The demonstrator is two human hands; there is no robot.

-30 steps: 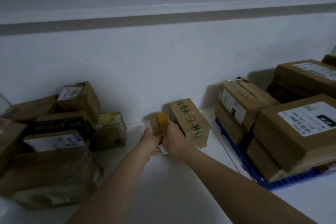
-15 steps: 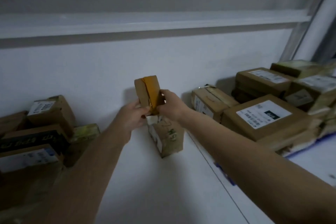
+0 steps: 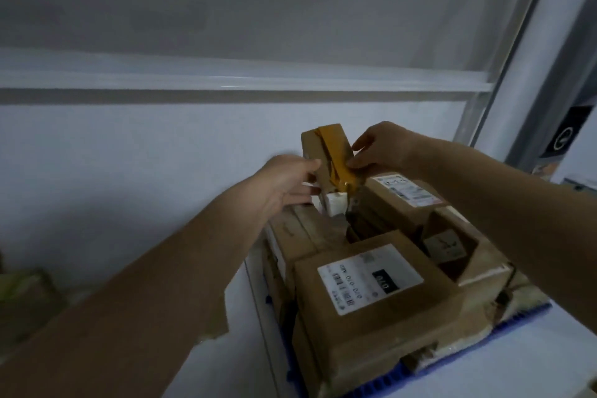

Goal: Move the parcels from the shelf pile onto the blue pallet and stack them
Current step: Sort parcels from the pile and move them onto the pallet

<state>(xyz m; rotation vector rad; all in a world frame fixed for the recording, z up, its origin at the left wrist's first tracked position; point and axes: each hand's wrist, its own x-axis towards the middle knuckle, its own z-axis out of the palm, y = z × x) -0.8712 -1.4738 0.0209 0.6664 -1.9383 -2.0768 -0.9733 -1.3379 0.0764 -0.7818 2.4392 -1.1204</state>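
- Parcel (image 3: 326,155), small, tape-wrapped: one, upright, pinched between left hand (image 3: 287,184) and right hand (image 3: 381,149), fingers curled on its two sides, above the stack's far end.
- Handling, as judged: lower it flat into the gap just under the fingertips; let go only once it sits steady.
- Stacked parcels on blue pallet (image 3: 504,329): at least five countable, largest labelled box (image 3: 371,275) nearest the wrists.
- Hands: two.
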